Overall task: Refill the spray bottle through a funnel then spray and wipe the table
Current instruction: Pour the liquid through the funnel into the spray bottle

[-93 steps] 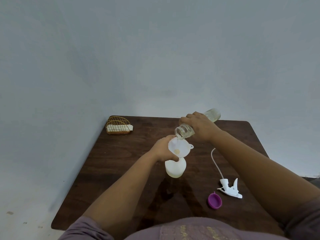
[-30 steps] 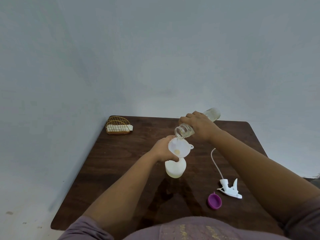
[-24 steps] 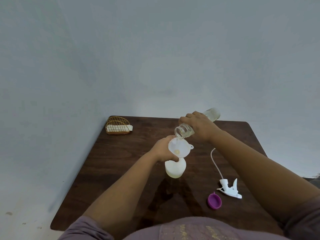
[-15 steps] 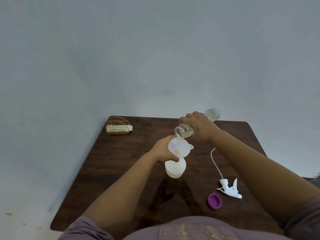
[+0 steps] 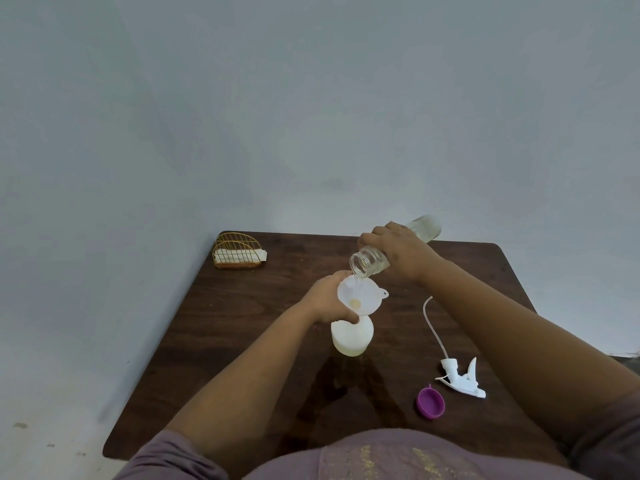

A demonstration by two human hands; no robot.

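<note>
A white spray bottle body [image 5: 352, 337] stands upright mid-table with a white funnel [image 5: 360, 294] set in its neck. My left hand [image 5: 327, 297] grips the funnel and the bottle's neck from the left. My right hand [image 5: 398, 252] holds a clear bottle [image 5: 370, 263] tilted down, its open mouth right over the funnel's far rim, and a thin stream of clear liquid runs into the funnel. The white spray head [image 5: 462, 377], with its long dip tube, lies on the table to the right.
A purple cap [image 5: 430, 403] lies open side up near the spray head. A gold wire holder [image 5: 237, 251] with a folded white cloth sits at the far left corner of the dark wooden table [image 5: 242, 323]. A pale wall rises behind.
</note>
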